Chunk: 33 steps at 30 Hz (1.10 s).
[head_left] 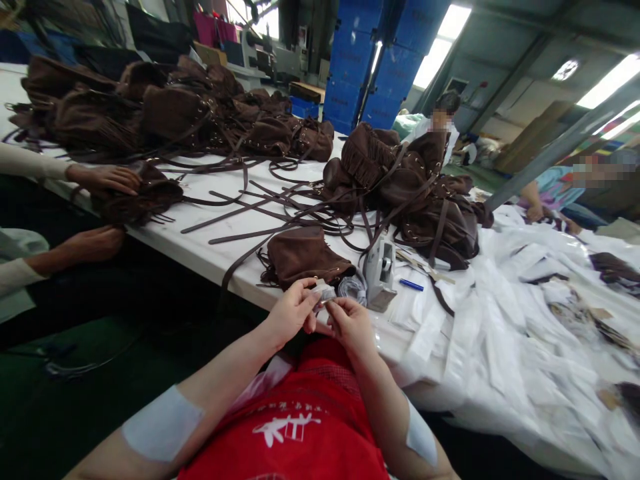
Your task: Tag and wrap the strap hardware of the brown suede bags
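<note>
My left hand (295, 310) is closed, its thumb and fingers pinching a small whitish, see-through piece (325, 292) at the table's front edge. My right hand (353, 325) is closed as well, fingertips pinched at the lower edge of the same piece, whose exact kind I cannot make out. Just beyond my hands lies a dark brown fringed bag (305, 257) with metal eyelets. A coiled, clear grey roll (353, 289) sits beside my right hand, touching or close to a grey metal dispenser-like device (381, 277).
Brown bags (175, 117) are heaped at the back left, more bags (400, 180) ahead. Long straps (245, 220) cross the white table (200, 257). A blue pen (411, 285) and plastic bags (480, 333) lie right. A co-worker's hands (105, 180) handle a bag at left.
</note>
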Available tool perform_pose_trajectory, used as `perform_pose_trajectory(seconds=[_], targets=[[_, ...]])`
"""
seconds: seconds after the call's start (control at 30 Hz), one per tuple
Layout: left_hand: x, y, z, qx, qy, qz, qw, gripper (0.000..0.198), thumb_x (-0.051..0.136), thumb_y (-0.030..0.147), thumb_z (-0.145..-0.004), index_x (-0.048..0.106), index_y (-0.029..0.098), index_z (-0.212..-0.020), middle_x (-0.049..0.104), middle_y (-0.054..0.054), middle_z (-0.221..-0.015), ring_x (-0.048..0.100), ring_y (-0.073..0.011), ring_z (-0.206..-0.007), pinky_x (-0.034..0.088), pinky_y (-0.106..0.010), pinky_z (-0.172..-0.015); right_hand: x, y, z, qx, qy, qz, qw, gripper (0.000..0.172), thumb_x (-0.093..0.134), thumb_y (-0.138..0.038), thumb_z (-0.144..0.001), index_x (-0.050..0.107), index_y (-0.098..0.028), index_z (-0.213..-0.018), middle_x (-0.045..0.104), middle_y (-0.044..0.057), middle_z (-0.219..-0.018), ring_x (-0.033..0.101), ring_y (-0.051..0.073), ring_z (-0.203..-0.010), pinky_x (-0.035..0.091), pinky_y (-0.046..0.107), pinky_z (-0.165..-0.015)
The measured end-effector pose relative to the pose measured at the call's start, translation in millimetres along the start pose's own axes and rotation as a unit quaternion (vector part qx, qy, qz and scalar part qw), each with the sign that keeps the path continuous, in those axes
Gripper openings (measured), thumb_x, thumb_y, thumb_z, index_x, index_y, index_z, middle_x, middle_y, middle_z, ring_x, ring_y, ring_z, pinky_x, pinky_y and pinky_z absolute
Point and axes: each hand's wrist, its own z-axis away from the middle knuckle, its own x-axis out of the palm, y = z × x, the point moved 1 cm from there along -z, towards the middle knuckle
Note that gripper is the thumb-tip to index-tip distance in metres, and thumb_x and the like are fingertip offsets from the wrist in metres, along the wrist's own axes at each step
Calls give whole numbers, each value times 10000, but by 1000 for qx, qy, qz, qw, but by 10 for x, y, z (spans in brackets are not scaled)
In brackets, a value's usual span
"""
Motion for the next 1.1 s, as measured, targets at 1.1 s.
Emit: perform_pose_trajectory(seconds=[1.1], targets=[[-181,13,125,-13,-132,-127,983,189,549,342,-836,611,163,-827,523,60,-398,504,-105,-343,386,-182,-395,-16,-364,-120,-213,-78,291,929,91,688,-262,-769,658,-194,-717,631,16,-706,584,155,-652,475,270,-610]])
